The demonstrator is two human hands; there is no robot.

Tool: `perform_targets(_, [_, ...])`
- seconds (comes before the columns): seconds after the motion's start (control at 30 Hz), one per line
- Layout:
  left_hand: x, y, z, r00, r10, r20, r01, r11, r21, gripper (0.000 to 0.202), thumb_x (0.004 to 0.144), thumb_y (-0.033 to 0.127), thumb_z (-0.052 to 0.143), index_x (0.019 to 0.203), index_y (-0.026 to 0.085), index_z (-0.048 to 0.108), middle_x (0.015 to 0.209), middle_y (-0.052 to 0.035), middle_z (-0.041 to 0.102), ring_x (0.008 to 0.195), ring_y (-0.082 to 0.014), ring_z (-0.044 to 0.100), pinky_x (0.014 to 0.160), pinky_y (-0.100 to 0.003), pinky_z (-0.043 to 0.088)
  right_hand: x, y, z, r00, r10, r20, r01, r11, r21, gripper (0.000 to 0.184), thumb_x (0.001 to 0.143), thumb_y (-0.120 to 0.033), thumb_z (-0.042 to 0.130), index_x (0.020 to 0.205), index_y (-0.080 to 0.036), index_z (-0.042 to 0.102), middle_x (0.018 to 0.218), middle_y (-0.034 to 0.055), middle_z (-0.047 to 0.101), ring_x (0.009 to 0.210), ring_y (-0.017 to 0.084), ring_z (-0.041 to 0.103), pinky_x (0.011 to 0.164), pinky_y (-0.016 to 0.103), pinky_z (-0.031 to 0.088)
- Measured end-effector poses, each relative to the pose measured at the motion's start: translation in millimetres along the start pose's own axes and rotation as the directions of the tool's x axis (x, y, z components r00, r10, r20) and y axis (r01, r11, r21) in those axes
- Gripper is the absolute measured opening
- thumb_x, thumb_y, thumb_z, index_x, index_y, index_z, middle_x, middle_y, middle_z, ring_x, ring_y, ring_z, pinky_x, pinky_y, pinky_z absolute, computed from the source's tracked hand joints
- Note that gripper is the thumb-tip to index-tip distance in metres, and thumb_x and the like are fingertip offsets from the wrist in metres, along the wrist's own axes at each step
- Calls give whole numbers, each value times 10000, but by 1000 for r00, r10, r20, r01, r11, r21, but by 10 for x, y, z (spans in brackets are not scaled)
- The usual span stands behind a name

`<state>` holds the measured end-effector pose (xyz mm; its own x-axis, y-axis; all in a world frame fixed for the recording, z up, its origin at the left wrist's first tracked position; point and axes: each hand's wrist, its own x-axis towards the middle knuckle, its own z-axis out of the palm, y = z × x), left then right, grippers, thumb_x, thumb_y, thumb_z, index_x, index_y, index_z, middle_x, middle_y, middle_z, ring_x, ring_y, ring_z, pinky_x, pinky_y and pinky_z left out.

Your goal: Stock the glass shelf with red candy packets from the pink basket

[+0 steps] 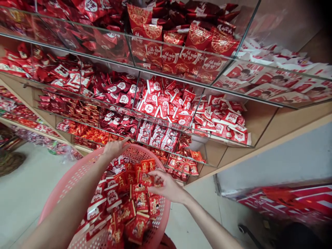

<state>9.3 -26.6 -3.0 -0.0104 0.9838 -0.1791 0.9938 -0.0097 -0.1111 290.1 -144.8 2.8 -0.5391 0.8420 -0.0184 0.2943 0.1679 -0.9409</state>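
Note:
A pink perforated plastic basket stands in front of me, holding many small wrapped snack packets. My left hand is at its far rim, fingers closed over the edge and partly hidden. Inside the basket, at the right, my right hand has thumb and fingers around a red snack packet. Below that hand lie red-and-gold packets. Red-and-white packets fill the basket's left side.
Tiered shelves with clear dividers hold large red bags, red-and-white packets and white-topped packs. Small red-gold packets lie on the lowest tier. Red printed packaging is at the right, above the tiled floor.

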Motion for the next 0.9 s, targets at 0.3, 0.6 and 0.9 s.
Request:
perform_targets(0.3, [-6, -7, -35, 1000, 0, 9, 1, 1000, -21, 619, 892, 563, 204, 1445, 307, 307, 1081, -153, 697, 977, -291, 643, 821, -396, 436, 162, -169, 149, 934, -93, 346, 225, 903, -365, 493, 796, -279, 664, 1266, -238, 520, 1171, 58, 550, 1076, 197, 544, 921, 299, 433])
perform_targets(0.6, [-2, -10, -28, 1000, -2, -2, 2, 1000, 0, 619, 890, 578, 196, 1447, 326, 295, 1084, -133, 696, 978, -273, 642, 828, -375, 436, 395, -151, 272, 842, -144, 520, 420, 780, -465, 439, 794, -307, 676, 1204, -192, 565, 1106, 65, 582, 988, 195, 568, 806, 263, 452])
perform_targets(0.9, [-31, 3, -58, 1000, 12, -2, -12, 1000, 18, 618, 893, 574, 190, 1454, 330, 273, 1084, -129, 697, 991, -272, 640, 834, -377, 441, 382, -171, 247, 840, -117, 530, 438, 722, -536, 406, 799, -260, 663, 1184, -170, 571, 1088, 72, 583, 970, 200, 564, 771, 269, 453])
